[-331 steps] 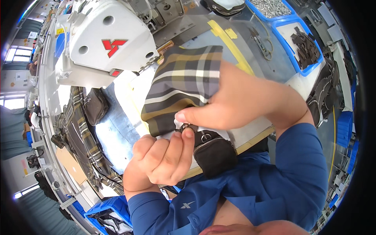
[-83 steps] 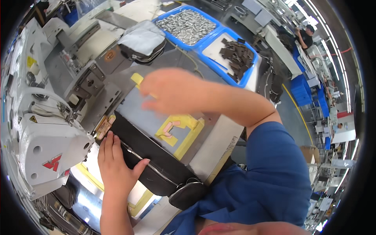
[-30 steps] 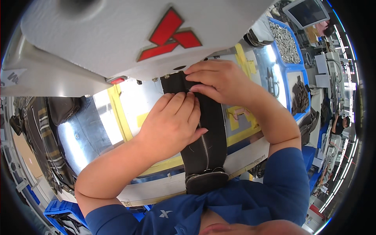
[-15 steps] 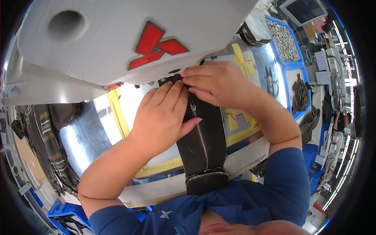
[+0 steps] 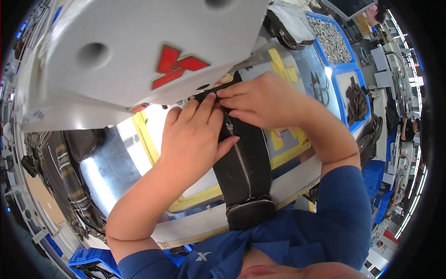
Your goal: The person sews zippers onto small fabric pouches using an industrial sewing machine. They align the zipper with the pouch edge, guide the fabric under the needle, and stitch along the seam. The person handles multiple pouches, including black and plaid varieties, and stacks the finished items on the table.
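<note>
A long black fabric panel (image 5: pixel 253 146) with a metal zipper (image 5: pixel 240 160) runs from the sewing machine toward my body. Its far end lies under the white machine head (image 5: pixel 123 60), where the needle area is hidden. My left hand (image 5: pixel 193 135) rests on the panel's left side, fingers spread flat and thumb beside the zipper. On the far part, my right hand (image 5: pixel 265 102) has its fingers and thumb drawn together on the fabric, close to my left fingertips. The zipper's slider (image 5: pixel 229 125) sits just below the hands. A black zipped pouch (image 5: pixel 251 213) hangs at the near end.
Yellow tape strips (image 5: pixel 146 135) mark the bright work surface. At the right stand a blue bin of metal parts (image 5: pixel 331 39) and another with dark pieces (image 5: pixel 357 102). Scissors (image 5: pixel 319 90) lie nearby. A plaid bag (image 5: pixel 69 172) is at the left, a grey-black bag (image 5: pixel 290 25) at the back.
The view has shifted, so the machine head appears lower and farther left. The fabric's far edge shows more beside my right fingertips. Both hands stay on the panel in nearly the same pose.
</note>
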A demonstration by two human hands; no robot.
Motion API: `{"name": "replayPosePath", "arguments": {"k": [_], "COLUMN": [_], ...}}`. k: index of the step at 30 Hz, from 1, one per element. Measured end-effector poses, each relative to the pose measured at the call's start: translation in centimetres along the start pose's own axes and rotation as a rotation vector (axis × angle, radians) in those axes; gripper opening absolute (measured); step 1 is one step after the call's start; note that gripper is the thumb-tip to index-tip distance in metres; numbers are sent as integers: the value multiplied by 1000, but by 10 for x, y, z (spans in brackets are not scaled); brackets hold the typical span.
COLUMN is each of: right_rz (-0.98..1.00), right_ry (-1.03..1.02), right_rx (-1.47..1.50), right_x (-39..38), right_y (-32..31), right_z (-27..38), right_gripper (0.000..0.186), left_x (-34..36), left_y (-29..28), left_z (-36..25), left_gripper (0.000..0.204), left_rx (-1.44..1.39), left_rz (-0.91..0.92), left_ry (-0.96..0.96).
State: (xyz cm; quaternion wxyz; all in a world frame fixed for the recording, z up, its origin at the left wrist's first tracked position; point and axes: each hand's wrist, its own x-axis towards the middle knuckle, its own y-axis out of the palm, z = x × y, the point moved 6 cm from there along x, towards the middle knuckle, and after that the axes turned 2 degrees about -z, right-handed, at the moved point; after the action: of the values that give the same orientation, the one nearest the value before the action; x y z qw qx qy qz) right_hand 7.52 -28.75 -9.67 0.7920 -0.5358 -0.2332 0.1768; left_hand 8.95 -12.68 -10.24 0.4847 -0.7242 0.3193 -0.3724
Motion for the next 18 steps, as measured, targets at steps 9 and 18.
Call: {"name": "replayPosePath", "arguments": {"k": [9,18], "right_rz": [-7,107], "right_ry": [-2,56], "right_rx": [20,-71], "right_x": [26,32], "right_y": [5,11], "right_z": [12,15], "right_gripper": [26,27], "left_x": [-6,-5], "left_y": [-9,-7], "left_z": [11,8], "left_gripper": [65,66], "left_rx": [99,105], "left_rz": [25,46], "left_ry": [-107,-120]}}
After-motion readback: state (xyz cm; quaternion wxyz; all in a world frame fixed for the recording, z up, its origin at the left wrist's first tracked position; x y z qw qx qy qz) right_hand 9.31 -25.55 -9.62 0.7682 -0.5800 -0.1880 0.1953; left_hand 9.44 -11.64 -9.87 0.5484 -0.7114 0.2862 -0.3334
